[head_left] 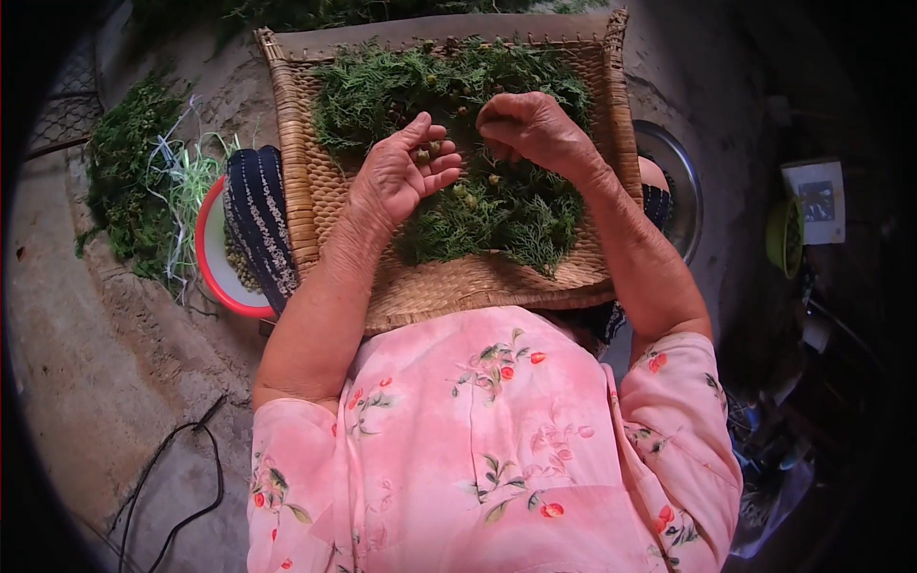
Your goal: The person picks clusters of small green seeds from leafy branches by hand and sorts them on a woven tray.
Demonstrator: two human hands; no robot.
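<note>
Bare dusty concrete floor (86, 353) in daylight, a black cable (181, 468) lying across it.

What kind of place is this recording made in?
Probably an outdoor yard at a rural home: a bare earthen floor, a woven tray of green sprigs, and more cut greenery heaped on the ground.

A woven tray (304, 191) on the lap carries green sprigs (497, 205).
</note>
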